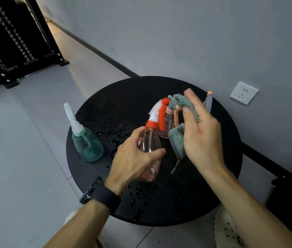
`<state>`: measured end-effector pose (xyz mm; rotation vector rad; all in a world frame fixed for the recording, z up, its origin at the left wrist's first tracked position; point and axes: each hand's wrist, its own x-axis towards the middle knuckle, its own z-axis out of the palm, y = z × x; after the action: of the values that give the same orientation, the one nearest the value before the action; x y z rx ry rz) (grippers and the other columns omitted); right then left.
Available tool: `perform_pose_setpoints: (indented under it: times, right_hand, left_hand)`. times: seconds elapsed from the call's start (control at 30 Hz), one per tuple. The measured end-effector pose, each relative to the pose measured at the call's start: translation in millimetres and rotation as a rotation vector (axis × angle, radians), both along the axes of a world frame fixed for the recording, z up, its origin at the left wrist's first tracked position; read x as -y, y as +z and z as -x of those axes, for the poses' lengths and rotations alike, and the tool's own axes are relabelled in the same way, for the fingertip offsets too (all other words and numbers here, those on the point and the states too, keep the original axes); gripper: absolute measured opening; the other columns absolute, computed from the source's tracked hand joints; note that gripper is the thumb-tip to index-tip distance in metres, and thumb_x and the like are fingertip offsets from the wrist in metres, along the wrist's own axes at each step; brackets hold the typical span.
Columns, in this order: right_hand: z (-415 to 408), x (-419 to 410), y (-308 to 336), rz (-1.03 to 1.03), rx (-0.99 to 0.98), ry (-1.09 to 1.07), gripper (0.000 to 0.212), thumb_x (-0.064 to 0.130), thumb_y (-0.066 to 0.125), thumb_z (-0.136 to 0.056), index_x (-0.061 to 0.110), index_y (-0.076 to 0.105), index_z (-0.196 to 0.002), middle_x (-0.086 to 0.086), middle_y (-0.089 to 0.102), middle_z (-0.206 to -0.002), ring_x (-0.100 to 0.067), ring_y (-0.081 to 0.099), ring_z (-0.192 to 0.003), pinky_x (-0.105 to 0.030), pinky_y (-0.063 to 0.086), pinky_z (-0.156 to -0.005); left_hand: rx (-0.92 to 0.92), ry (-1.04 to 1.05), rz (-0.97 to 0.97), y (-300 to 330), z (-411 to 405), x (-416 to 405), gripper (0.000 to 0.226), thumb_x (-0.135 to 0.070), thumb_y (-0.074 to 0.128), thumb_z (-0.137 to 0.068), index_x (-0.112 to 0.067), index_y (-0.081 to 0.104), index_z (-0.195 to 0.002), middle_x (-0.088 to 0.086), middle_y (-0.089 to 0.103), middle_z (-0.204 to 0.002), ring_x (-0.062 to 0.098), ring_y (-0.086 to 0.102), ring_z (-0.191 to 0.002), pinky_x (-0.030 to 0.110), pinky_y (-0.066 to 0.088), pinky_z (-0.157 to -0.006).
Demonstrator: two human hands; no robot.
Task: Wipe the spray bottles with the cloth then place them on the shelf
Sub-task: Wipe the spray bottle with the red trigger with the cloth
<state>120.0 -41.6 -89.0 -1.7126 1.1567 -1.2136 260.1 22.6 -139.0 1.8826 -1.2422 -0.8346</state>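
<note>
The wiping step is judged to be in hand: the red bottle [149,145] is being gripped above the middle of the surface [218,185] by the curled left hand [134,161]. The cloth [179,136] is being pinched by the right hand [200,133], its other fingers [192,97] spread; next, cloth should be pressed to bottle. The shelf is not being shown clearly.

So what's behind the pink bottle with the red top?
Behind the pink bottle with the red top stands a smaller peach spray bottle on the wet black table. The green cloth in the right hand covers its right side.
</note>
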Motion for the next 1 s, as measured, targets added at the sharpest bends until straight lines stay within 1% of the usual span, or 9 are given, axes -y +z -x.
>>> perform_pose_setpoints:
  times: [0.13,0.23,0.3,0.4,0.47,0.6,0.77,0.83,1.0]
  right_hand:
    - [3.1,6.8,-1.7,0.195,-0.123,-0.083,0.042,0.006,0.045,-0.100,0.011,0.045,-0.142,0.003,0.041,-0.150,-0.009,0.034,-0.141,-0.018,0.028,-0.114]
    - [3.4,11.3,-18.9,0.341,-0.431,0.091,0.047,-0.001,0.044,-0.098,0.003,0.039,-0.145,-0.003,0.032,-0.154,-0.013,0.022,-0.146,-0.015,0.015,-0.117]
    - [2.8,14.0,-37.0,0.318,-0.609,0.144,0.048,-0.003,0.045,-0.098,0.003,0.038,-0.145,-0.008,0.033,-0.154,-0.017,0.021,-0.146,-0.024,0.015,-0.119]
    - [-3.4,9.1,-61.3,0.385,-0.734,0.132,0.048,-0.014,0.057,-0.085,-0.006,0.052,-0.131,-0.021,0.051,-0.139,-0.031,0.042,-0.136,-0.044,0.025,-0.113]
    - [-9.1,2.4,-70.9,0.446,-0.751,0.116,0.044,-0.011,0.053,-0.082,-0.009,0.057,-0.125,-0.025,0.056,-0.132,-0.036,0.050,-0.128,-0.050,0.028,-0.108]
    - [-17.4,-8.9,-69.5,0.481,-0.759,0.144,0.049,0.009,0.031,-0.088,-0.006,0.056,-0.128,-0.022,0.055,-0.134,-0.031,0.049,-0.130,-0.047,0.026,-0.108]
    - [-21.2,-18.8,-66.2,0.421,-0.611,0.262,0.044,-0.005,0.045,-0.090,-0.004,0.050,-0.134,-0.017,0.050,-0.142,-0.024,0.038,-0.139,-0.033,0.025,-0.115]
    - [-21.0,-23.3,-59.8,0.394,-0.541,0.299,0.047,-0.006,0.048,-0.089,-0.003,0.049,-0.136,-0.016,0.049,-0.143,-0.022,0.037,-0.139,-0.027,0.024,-0.117]
    - [-15.7,-23.1,-36.3,0.451,-0.458,0.181,0.049,-0.013,0.047,-0.090,-0.005,0.045,-0.138,-0.018,0.044,-0.146,-0.026,0.034,-0.142,-0.034,0.030,-0.116]
  left_hand:
    - [0.313,0.011,-0.042,-12.6,16.1,-2.9,0.078,-0.066,0.071,-0.069,-0.051,0.032,-0.136,-0.010,0.057,-0.120,0.016,0.055,-0.108,0.042,0.047,-0.097]
    - [0.458,-0.035,-0.085,-16.0,32.5,-7.6,0.078,-0.062,0.067,-0.076,-0.049,0.026,-0.141,-0.007,0.047,-0.131,0.020,0.044,-0.120,0.041,0.035,-0.101]
    - [0.556,-0.050,-0.052,-17.1,37.2,-10.2,0.074,-0.058,0.064,-0.078,-0.047,0.027,-0.141,-0.006,0.046,-0.133,0.021,0.043,-0.119,0.039,0.034,-0.098]
    - [0.658,-0.032,0.012,-20.3,31.9,-10.5,0.067,-0.054,0.065,-0.076,-0.041,0.038,-0.136,-0.003,0.051,-0.126,0.024,0.048,-0.111,0.041,0.040,-0.091]
    - [0.662,-0.024,0.024,-20.1,27.8,-9.6,0.059,-0.053,0.062,-0.078,-0.037,0.044,-0.132,-0.002,0.053,-0.124,0.025,0.050,-0.109,0.042,0.043,-0.088]
    - [0.677,0.016,0.058,-20.5,20.7,-7.6,0.048,-0.049,0.056,-0.082,-0.026,0.051,-0.123,0.000,0.056,-0.121,0.027,0.053,-0.105,0.041,0.041,-0.083]
    - [0.639,0.093,0.068,-20.4,11.8,-4.8,0.043,-0.047,0.054,-0.090,-0.025,0.049,-0.127,0.000,0.055,-0.123,0.026,0.052,-0.106,0.037,0.035,-0.081]
    - [0.609,0.111,0.081,-17.1,9.3,-4.4,0.049,-0.048,0.056,-0.090,-0.027,0.047,-0.134,-0.001,0.053,-0.127,0.027,0.051,-0.111,0.040,0.039,-0.086]
    - [0.641,0.121,0.068,-14.7,-4.5,-3.3,0.068,-0.052,0.070,-0.077,-0.036,0.043,-0.137,-0.002,0.052,-0.130,0.027,0.050,-0.114,0.045,0.043,-0.089]
